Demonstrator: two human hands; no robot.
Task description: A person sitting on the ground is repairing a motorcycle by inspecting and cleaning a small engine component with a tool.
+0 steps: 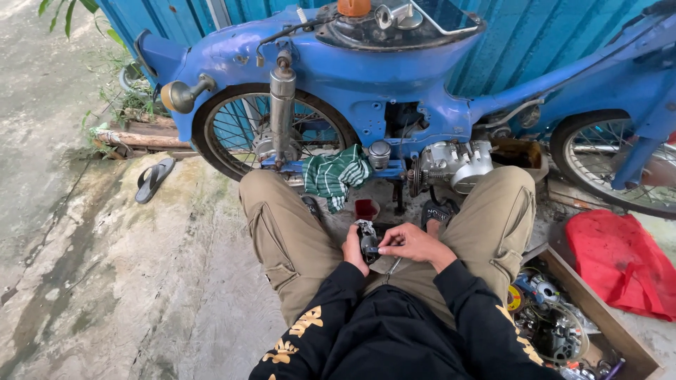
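A small dark metal part with a silvery top is held between the knees of a seated person in khaki trousers, low in the middle of the head view. The left hand is wrapped around the part from the left side, and the right hand is closed on it from the right, fingertips pressed against its body. A blue motorcycle is parked just ahead on the concrete floor, its bare engine exposed near the right knee. A green striped cloth is draped over the frame beside the rear wheel. A small red cup stands on the floor just beyond the hands. To the right, a wooden box of tools and a red bag are seen, and a sandal lies at the left.
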